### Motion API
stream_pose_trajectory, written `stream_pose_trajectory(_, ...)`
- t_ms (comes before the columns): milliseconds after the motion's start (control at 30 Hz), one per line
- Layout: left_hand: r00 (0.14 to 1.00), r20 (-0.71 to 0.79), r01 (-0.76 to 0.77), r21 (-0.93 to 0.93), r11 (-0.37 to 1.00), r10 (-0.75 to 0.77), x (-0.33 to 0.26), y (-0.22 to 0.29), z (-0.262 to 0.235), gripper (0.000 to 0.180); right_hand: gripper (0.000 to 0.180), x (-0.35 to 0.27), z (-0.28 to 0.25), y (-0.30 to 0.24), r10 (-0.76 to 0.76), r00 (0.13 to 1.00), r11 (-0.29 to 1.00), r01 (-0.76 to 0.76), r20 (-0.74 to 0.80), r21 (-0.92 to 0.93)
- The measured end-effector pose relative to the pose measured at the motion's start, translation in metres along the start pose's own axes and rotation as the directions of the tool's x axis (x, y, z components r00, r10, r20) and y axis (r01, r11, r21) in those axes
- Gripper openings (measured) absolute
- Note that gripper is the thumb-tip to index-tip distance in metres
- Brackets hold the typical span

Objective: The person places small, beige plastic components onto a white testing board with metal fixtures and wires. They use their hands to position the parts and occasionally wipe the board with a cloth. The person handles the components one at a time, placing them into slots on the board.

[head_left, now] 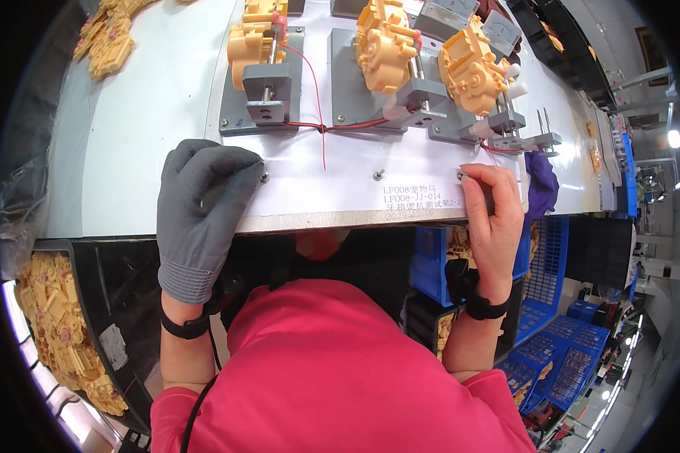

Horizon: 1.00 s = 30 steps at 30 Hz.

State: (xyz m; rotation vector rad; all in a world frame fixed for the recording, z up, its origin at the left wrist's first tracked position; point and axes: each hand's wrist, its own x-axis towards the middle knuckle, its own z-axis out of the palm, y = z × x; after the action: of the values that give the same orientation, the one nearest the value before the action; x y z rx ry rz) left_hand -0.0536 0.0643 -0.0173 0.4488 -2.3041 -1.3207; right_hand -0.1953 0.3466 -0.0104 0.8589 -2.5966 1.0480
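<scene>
Here we are at the panel, and both hands are at the switches. The left hand (204, 185), gloved in grey, has its thumb and forefinger drawn together at the left switch (264, 177); the glove hides whether they actually grip it. Over on the other side, the bare right hand (495, 204) has thumb and forefinger closed in a small pinch on the right switch (461, 174), the other fingers curled in. Between them stands the middle switch (378, 174), with no finger on it.

Loading looks done: the left gearbox (245, 53), middle gearbox (385, 53) and right gearbox (472, 72) all sit on their grey stands beyond the switches, one to each. Red wire (313, 79) trails from the left one, and more runs along the stands' near edges.

What's left? Probably the switching and the check itself, by the look of it. Which way the switches are set, I cannot tell, and the meter (500, 32) behind is too small to read. Unloading is certainly not yet done. There's plenty more about: a loose pile (106, 49) of the same yellow parts at the bench's far left, and a full black bin (113, 343) below. Whether those are checked or waiting, nothing here shows.
</scene>
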Motion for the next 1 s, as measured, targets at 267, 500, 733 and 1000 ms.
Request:
stream_pose_trajectory(267,1.000,-0.007,-0.005,0.030,1.000,0.005,0.000,-0.001,0.001,0.012,0.008,0.004,0.001,0.000,-0.029,0.999,0.998,0.030,0.016,-0.053)
stream_pose_trajectory(500,1.000,-0.014,0.008,-0.012,1.000,-0.008,0.000,0.000,0.002,0.012,0.012,0.000,-0.001,-0.002,0.131,0.991,0.980,-0.131,0.006,0.148)
stream_pose_trajectory(733,1.000,0.000,-0.008,0.019,1.000,0.008,0.000,0.001,0.000,0.012,0.023,0.005,-0.007,0.009,0.354,0.911,0.805,-0.181,-0.212,0.565)
stream_pose_trajectory(1000,0.998,0.016,-0.055,0.088,0.995,0.054,0.000,-0.002,0.000,0.010,0.029,0.035,-0.004,0.007,0.466,0.873,0.451,-0.094,-0.144,0.888)
